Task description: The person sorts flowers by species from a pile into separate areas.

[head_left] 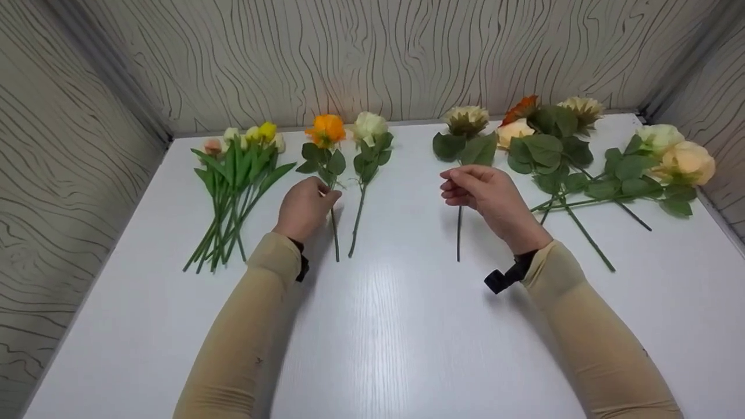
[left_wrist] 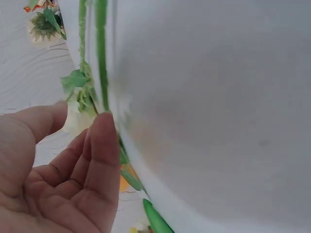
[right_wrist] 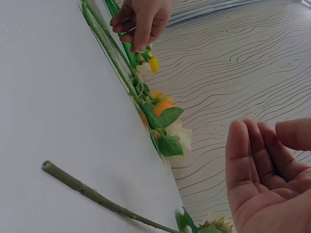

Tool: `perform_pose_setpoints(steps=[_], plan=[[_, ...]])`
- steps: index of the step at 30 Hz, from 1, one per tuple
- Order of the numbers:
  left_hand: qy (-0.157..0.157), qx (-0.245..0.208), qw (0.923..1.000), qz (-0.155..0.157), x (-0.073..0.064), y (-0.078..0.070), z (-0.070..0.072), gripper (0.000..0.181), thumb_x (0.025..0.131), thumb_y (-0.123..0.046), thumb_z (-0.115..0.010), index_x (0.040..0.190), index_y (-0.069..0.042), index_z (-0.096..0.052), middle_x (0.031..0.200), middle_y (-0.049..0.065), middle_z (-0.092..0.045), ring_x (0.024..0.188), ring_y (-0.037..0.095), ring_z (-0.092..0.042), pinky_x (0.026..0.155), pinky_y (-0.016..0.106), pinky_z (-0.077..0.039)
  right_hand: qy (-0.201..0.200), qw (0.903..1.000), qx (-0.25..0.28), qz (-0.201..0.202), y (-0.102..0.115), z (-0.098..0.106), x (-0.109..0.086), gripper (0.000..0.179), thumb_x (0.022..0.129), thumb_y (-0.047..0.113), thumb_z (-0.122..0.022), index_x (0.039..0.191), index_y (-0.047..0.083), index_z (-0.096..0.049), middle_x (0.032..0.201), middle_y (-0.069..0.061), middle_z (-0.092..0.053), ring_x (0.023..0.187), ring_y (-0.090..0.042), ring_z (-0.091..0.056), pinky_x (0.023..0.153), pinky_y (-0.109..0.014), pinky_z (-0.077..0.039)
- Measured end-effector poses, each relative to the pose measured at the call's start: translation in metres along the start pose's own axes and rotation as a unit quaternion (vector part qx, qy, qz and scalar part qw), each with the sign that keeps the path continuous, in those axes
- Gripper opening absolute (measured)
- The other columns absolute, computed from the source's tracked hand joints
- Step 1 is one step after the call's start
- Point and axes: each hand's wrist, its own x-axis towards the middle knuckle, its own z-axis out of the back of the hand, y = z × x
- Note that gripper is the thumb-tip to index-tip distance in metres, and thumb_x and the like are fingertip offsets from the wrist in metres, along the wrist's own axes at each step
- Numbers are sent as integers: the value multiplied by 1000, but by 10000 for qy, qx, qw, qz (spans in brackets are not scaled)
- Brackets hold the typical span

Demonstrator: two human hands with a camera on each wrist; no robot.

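Note:
My left hand (head_left: 305,206) is over the stem of an orange flower (head_left: 326,130). In the left wrist view, a gap shows between the thumb and the loosely bent fingers (left_wrist: 103,155), and a green stem (left_wrist: 100,53) runs just past the fingertips. A pale white rose (head_left: 369,127) lies immediately to the right of the orange flower. Farther right, my right hand (head_left: 489,195) hovers above the stem of a cream flower (head_left: 467,119), holding nothing. That flower's cut stem (right_wrist: 107,201) shows below the hand in the right wrist view, apart from the relaxed fingers (right_wrist: 239,150).
A bunch of tulips (head_left: 238,163) in pink, white and yellow lies at the left. At the right, several roses and other flowers (head_left: 541,151) overlap with crossed stems. A wood-grain panel (head_left: 372,58) rises behind the white table (head_left: 372,337).

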Motion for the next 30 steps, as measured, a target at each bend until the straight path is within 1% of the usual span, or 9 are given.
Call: perform_pose_setpoints(steps=[5, 8, 10, 14, 17, 20, 23, 27, 30], plan=[[-135, 120, 9984, -534, -9, -16, -13, 39, 101, -35, -66, 125, -4, -66, 107, 9, -65, 89, 25, -60, 77, 38, -52, -125, 9991, -350, -190, -4, 8, 2, 37, 102, 29, -66, 124, -1, -68, 113, -17, -67, 100, -26, -66, 90, -33, -57], [-249, 496, 9948, -850, -15, -25, -23, 40, 101, -31, -67, 130, -3, -66, 114, 11, -65, 98, 26, -62, 84, 40, -53, -283, 9979, -531, -222, -5, 18, 0, 40, 103, 30, -65, 126, -3, -66, 112, -15, -67, 100, -25, -66, 89, -31, -57], [-331, 813, 9917, -942, -17, -27, -27, 37, 100, -24, -69, 129, -2, -66, 117, 14, -65, 102, 29, -63, 86, 42, -54, -454, 9969, -600, -235, -5, 26, -2, 40, 103, 31, -65, 126, -2, -67, 114, -17, -67, 100, -25, -66, 89, -31, -58], [-381, 1435, 9853, -839, -17, -19, -29, 31, 98, -12, -67, 124, 6, -62, 114, 22, -58, 96, 37, -63, 79, 47, -56, -815, 9948, -541, -287, -5, 41, -7, 41, 103, 30, -65, 127, -3, -66, 116, -19, -67, 100, -25, -66, 87, -30, -58], [-324, 1566, 9849, -669, -16, -11, -26, 22, 98, -4, -60, 114, 11, -60, 108, 26, -55, 86, 38, -63, 72, 49, -56, -948, 9943, -376, -299, -4, 48, -9, 41, 103, 29, -65, 127, -4, -66, 116, -19, -67, 101, -26, -66, 87, -30, -58], [-241, 1450, 9871, -641, -15, -8, -24, 15, 98, 2, -54, 106, 13, -61, 103, 27, -54, 82, 36, -63, 72, 48, -56, -946, 9946, -313, -297, -5, 50, -9, 40, 103, 28, -65, 127, -4, -67, 116, -20, -67, 102, -28, -66, 87, -30, -58], [-100, 1355, 9884, -673, -13, -10, -24, 17, 99, 5, -50, 105, 14, -62, 103, 27, -55, 83, 34, -62, 74, 46, -55, -880, 9949, -391, -288, -7, 48, -9, 40, 103, 28, -65, 126, -4, -67, 115, -19, -67, 103, -29, -66, 87, -30, -58], [106, 1127, 9919, -569, -13, -14, -26, 19, 100, 2, -50, 110, 13, -63, 106, 25, -54, 84, 30, -60, 76, 43, -54, -835, 9944, -545, -355, -10, 44, -7, 41, 103, 31, -64, 126, -3, -67, 114, -15, -68, 102, -26, -65, 87, -30, -58], [144, 1001, 9939, -450, -13, -15, -27, 23, 102, -5, -54, 113, 12, -63, 110, 25, -54, 81, 29, -59, 74, 42, -54, -818, 9936, -641, -444, -13, 41, -6, 42, 103, 32, -64, 127, -3, -66, 114, -14, -68, 103, -26, -65, 88, -30, -57]])
